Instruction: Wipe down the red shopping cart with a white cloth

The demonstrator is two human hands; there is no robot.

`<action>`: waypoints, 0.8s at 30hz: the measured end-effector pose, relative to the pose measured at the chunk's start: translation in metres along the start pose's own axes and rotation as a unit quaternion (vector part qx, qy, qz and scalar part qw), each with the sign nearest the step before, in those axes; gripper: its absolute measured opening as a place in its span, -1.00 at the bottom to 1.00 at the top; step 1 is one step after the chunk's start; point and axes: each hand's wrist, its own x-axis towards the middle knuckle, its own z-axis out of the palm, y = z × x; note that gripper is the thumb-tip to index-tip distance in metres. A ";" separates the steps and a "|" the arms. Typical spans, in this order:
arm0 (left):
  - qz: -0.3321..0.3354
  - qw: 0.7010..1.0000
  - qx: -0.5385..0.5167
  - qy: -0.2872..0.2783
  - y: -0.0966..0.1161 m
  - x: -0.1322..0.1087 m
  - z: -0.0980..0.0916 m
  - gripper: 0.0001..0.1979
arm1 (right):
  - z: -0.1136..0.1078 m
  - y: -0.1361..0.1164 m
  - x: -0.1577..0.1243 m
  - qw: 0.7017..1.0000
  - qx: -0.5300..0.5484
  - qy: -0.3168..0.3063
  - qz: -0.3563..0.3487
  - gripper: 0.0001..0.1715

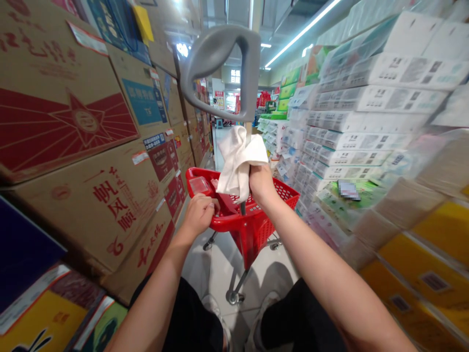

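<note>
A red plastic shopping cart point(256, 230) on small wheels stands right in front of me. My left hand point(199, 213) is closed over the near left part of its rim. In my right hand point(262, 183) is a crumpled white cloth point(238, 161), held above the basket against the cart's upright pole. The large grey handle point(251, 73) rises over the cloth, and neither hand is on it. Inside the basket, near my left hand, sits a red item with a clear top point(200, 186). The cloth hides part of the pole and basket.
Stacked cardboard cartons point(106, 210) line the left side closely. On the right rise piles of white wrapped paper packs point(366, 98), with yellow cartons point(421, 274) nearer me. A narrow tiled aisle point(220, 142) runs ahead between them. My shoes are on the floor behind the cart.
</note>
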 end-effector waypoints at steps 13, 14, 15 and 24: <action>0.013 0.999 -0.038 -0.008 -0.013 0.000 -0.004 -0.62 | -0.135 0.033 -0.021 0.951 0.180 0.134 0.213 -0.66; 0.014 0.999 -0.039 -0.009 -0.014 0.000 -0.003 -0.62 | -0.147 0.030 -0.015 0.959 0.171 0.142 0.177 -0.65; 0.016 0.999 -0.042 -0.009 -0.016 0.000 -0.003 -0.62 | -0.156 0.027 -0.010 0.968 0.151 0.148 0.137 -0.64; 0.018 0.998 -0.054 -0.013 -0.025 0.005 -0.003 -0.64 | -0.119 0.055 -0.072 0.927 -0.277 -0.239 0.081 -0.62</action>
